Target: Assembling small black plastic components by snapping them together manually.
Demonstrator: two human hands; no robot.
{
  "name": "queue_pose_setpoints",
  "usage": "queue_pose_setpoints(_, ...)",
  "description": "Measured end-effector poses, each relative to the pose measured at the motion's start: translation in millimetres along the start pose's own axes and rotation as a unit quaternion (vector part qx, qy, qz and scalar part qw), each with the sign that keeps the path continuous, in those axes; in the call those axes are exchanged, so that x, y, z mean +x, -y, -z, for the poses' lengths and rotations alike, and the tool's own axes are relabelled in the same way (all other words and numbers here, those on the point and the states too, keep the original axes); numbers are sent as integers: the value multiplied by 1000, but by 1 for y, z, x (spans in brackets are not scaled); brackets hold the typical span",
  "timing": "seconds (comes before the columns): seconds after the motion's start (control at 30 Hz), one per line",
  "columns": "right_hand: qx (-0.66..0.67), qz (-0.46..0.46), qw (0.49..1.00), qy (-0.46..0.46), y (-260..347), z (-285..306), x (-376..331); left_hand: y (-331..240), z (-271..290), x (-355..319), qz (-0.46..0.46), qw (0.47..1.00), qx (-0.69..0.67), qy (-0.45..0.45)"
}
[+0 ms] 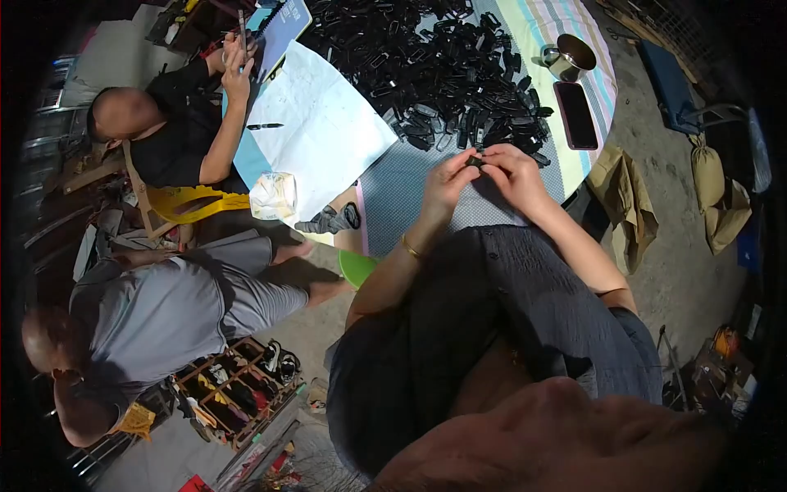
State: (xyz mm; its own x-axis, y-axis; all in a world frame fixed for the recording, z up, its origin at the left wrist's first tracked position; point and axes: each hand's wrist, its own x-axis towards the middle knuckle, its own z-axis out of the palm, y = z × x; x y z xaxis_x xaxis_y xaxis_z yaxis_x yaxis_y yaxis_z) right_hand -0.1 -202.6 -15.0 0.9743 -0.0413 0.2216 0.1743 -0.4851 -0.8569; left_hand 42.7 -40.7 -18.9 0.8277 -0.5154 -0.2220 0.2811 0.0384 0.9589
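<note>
Dark skirt fabric (492,328) fills the lap; past it both hands pinch one small black part (475,161), left hand (447,182) at its eight o'clock, right hand (512,174) at four, over the worktop (393,189).

Glossy black plastic pieces (443,74), shiny metal cup (567,56), matt white paper sheet (320,131), striped cloth tablecloth (557,20).

The small part (475,161) pinched between the left hand (447,182) and the right hand (515,175) is black, like the heap of parts (443,66) on the counter (393,193), whose cloth is grey-blue with fine dots. The paper sheet (320,123) is white, the phone (575,115) black, the far cloth (566,20) pastel-striped, the wristband (408,246) gold, the skirt (492,320) dark grey.
</note>
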Motion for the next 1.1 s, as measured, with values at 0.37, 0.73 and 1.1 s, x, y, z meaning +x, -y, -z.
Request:
queue_pose_setpoints(0.37,218,-199,947,127,-14,-9,-31,3,-5,-7,5,998,-54,38)
queue_pose_setpoints(0.73,17,-208,970,125,-15,36,-67,55,-22,13,43,974,-58,213)
queue_pose_setpoints(1.1,-262,-250,873,326,-60,80,-82,62,-31,85,-308,767,562,39)
